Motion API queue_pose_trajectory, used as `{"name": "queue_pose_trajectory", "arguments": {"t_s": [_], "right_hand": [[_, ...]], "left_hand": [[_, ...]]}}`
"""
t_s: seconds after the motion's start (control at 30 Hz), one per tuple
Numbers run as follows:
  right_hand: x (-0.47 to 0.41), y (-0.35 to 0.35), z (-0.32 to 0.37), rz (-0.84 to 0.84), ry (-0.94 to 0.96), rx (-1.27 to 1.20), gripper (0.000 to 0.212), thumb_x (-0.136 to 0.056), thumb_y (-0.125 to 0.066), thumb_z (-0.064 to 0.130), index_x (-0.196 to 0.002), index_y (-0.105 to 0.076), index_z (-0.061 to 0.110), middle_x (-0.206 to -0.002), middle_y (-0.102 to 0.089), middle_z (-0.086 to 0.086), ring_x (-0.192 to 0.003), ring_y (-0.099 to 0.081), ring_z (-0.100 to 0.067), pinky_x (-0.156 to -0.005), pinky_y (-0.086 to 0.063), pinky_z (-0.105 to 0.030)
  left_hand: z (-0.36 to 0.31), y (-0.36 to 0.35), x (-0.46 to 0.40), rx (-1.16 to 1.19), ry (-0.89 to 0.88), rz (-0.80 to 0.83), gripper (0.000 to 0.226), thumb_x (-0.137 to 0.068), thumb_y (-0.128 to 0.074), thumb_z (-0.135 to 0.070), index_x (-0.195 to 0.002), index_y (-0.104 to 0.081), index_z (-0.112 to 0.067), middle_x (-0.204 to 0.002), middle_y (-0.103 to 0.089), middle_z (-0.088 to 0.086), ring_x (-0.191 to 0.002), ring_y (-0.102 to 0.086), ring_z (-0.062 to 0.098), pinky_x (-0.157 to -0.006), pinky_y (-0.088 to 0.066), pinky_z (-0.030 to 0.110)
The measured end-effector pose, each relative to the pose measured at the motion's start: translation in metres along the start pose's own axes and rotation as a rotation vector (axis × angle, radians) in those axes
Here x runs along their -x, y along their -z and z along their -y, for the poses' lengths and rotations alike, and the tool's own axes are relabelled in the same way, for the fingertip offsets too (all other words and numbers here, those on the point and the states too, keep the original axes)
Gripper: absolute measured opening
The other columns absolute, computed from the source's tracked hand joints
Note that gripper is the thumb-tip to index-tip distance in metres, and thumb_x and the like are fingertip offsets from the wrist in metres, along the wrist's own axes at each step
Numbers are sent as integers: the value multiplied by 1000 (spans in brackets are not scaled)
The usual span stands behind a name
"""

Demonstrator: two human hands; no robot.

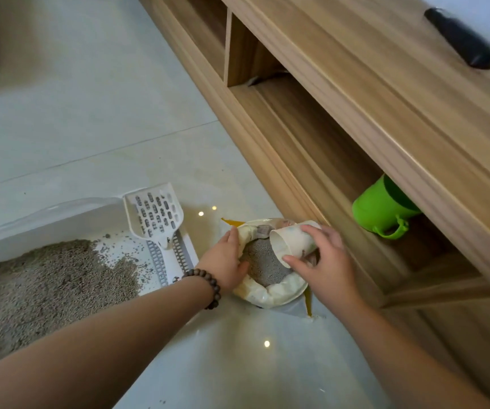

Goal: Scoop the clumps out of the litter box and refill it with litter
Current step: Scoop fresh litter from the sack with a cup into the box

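Hands: both reach down to an open litter bag (270, 296) standing on the pale tiled floor (90, 98), seen from a head-worn camera.
Left hand: the left hand (227, 261) grips the rolled-down rim of the bag on its near-left side, thumb inside the opening, fingers curled over the rim; a dark beaded bracelet (208, 286) circles the wrist.
Right hand: the right hand (323, 261) holds a white cup (292, 242) tipped on its side over the bag's mouth, open end facing left and down toward the grey litter (263, 265) inside; thumb below the cup, fingers wrapped over its top.
Litter box: the white litter box (46, 215) sits to the left of the bag, its near corner almost beside the left wrist; a heap of brownish-grey pellets (46, 284) covers most of its floor, with loose grains scattered toward the bare right end.
Scoop: a white slotted scoop (155, 215) leans at the box's right end, blade upward, handle down by a ridged grate.
Surroundings: a long wooden cabinet (356, 119) runs diagonally along the right; a green mug (382, 209) lies on its side in the open lower shelf, and a black object (458, 38) rests on the top surface.
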State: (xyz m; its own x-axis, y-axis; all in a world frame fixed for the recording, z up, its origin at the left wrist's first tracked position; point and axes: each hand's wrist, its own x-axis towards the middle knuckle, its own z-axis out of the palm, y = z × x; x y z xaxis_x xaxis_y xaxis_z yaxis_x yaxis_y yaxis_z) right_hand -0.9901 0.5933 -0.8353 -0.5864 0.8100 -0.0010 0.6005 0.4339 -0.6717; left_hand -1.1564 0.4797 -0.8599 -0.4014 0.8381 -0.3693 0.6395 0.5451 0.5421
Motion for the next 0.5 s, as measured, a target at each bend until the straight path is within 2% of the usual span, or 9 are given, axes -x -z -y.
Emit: {"name": "queue_pose_trajectory", "arguments": {"t_s": [0.07,0.13,0.27,0.37,0.43,0.5], "right_hand": [[0,-11,3,67,134,237,60,-69,-81,28,-124,-58,20,-135,-40,-6,-117,-46,-22,-94,-40,-24],[-1,-24,0,125,241,469,60,-67,-81,27,-122,-58,19,-138,-41,-11,-118,-47,-29,-89,-50,-37],[-5,-35,-1,147,231,684,63,-52,-88,25,-109,-61,17,-129,-51,-17,-108,-55,-36,-75,-53,-38],[-5,-40,-1,195,238,726,63,-53,-87,27,-110,-61,17,-134,-48,-18,-113,-52,-38,-86,-50,-39],[-6,-40,1,214,262,738,62,-62,-82,32,-117,-58,20,-141,-40,-16,-120,-46,-36,-98,-43,-39],[-8,-42,4,300,209,677,60,-73,-72,37,-128,-51,24,-147,-29,-13,-128,-36,-34,-107,-33,-39]], "left_hand": [[3,3,3,-4,-27,12,79,-92,-55,-29,-150,-7,-7,-149,-35,9,-125,-49,25,-98,-41,31],[6,5,7,0,-55,18,80,-92,-55,-31,-151,-5,-10,-151,-32,9,-122,-51,24,-97,-41,30],[12,1,10,16,-84,51,89,-91,-56,-40,-152,5,-17,-160,-8,8,-134,-41,20,-108,-33,28],[14,-1,10,80,-73,84,108,-81,-66,-51,-151,9,-17,-160,-2,6,-144,-22,16,-114,-22,26],[14,-1,11,117,-69,108,119,-73,-72,-55,-151,11,-17,-161,1,6,-146,-14,15,-114,-18,24],[15,-2,11,139,-56,119,124,-70,-75,-55,-150,12,-18,-161,4,5,-146,-13,15,-113,-16,22]]}}
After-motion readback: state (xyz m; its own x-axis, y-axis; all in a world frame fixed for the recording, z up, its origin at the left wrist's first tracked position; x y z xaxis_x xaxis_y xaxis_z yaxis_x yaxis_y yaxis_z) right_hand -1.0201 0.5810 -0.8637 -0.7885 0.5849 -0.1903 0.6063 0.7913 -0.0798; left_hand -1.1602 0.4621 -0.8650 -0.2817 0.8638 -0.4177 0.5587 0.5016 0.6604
